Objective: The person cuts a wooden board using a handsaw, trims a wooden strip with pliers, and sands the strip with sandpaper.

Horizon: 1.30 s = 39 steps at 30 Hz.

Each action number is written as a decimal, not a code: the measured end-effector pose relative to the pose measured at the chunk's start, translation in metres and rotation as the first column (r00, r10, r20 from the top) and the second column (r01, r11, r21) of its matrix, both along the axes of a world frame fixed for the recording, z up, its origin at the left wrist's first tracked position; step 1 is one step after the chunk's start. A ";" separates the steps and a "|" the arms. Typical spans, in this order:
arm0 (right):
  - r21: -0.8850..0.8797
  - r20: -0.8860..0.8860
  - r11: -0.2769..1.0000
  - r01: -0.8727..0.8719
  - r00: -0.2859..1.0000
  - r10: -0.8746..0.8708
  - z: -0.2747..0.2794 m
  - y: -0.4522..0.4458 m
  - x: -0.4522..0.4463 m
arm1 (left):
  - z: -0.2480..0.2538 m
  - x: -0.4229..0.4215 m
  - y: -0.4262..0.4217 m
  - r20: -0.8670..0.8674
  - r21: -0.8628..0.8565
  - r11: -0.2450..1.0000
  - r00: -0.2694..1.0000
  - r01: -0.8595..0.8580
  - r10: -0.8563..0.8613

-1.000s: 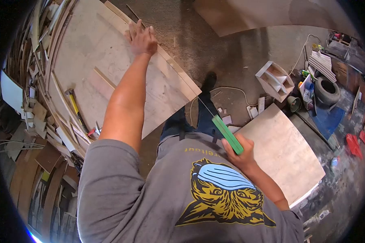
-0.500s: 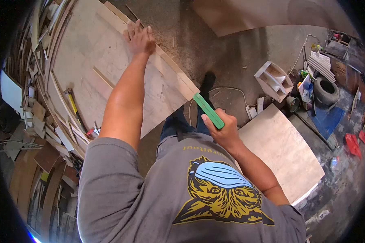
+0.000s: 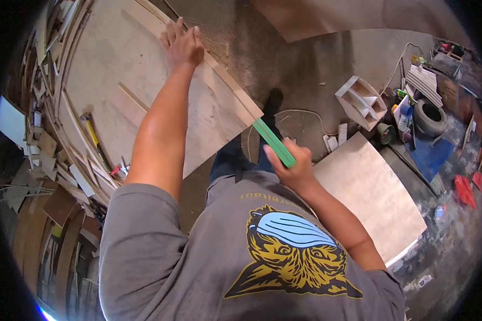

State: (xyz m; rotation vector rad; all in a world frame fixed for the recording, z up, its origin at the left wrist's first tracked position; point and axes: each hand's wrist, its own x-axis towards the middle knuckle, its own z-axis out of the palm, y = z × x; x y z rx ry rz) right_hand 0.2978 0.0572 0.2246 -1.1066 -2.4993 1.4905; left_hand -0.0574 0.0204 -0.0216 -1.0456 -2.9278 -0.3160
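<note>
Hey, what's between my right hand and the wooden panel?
In the head view, a green handle runs from the right hand towards the wooden panel.

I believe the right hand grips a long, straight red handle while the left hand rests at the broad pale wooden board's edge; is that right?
The colour is wrong: in the head view, the right hand grips a long, straight green handle; the rest stands.

A slanted green handle (image 3: 273, 142) sits at one corner of a wide, pale board (image 3: 209, 117).
</note>
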 end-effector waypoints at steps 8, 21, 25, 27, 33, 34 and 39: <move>-0.001 -0.033 1.000 0.016 0.999 -0.016 0.008 0.002 0.002 | 0.000 -0.008 0.002 -0.005 -0.033 0.999 1.000 -0.020 0.019; 0.054 -0.050 0.997 -0.047 0.998 0.050 -0.029 -0.007 -0.011 | 0.004 -0.001 -0.004 0.041 0.000 1.000 0.999 -0.005 0.005; 0.005 -0.054 0.999 0.041 0.998 -0.041 -0.033 -0.003 -0.020 | -0.002 -0.007 0.000 -0.043 -0.017 1.000 0.999 0.003 -0.004; 0.015 -0.028 1.000 0.025 0.999 -0.025 -0.028 -0.001 -0.013 | 0.000 -0.007 0.002 -0.012 -0.018 1.000 1.000 -0.004 0.004; 0.029 0.011 0.999 -0.018 1.000 0.017 0.039 -0.004 0.067 | -0.010 -0.009 -0.002 -0.037 0.012 1.000 0.999 -0.004 0.004; 0.048 0.011 0.998 -0.049 0.999 0.049 0.048 -0.002 0.076 | -0.009 -0.007 -0.001 -0.031 0.007 1.000 1.000 0.002 -0.002; 0.104 -0.022 0.990 -0.090 0.995 0.093 0.029 0.005 0.046 | 0.004 -0.005 -0.001 -0.026 0.010 1.000 0.999 0.023 -0.023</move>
